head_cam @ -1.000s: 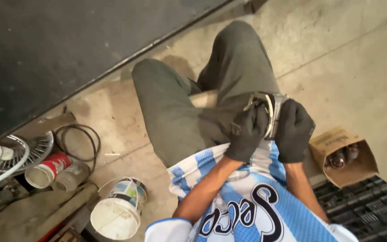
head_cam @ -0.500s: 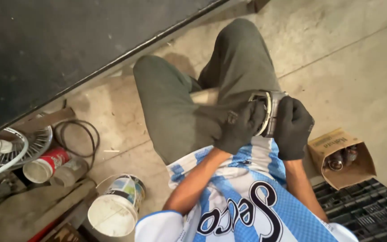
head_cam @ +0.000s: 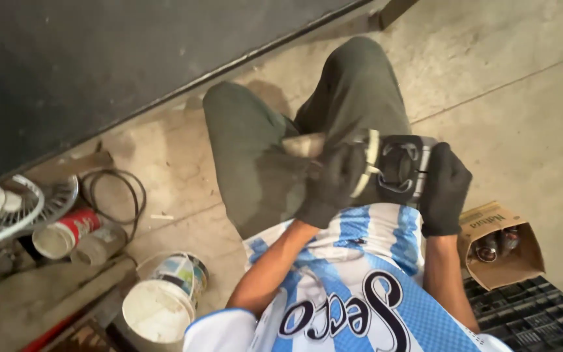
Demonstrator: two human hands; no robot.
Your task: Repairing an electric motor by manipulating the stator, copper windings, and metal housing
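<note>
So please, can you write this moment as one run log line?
left hand: gloved, grips pale ring | right hand: gloved, holds dark housing | over lap

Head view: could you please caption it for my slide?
Seated person's gloved left hand and right hand grip a dark round part over the lap.

- Concrete floor carrying the clutter.
- White bucket, red can lying sideways, cable coil, cardboard box, black crate sitting directly on it.
</note>
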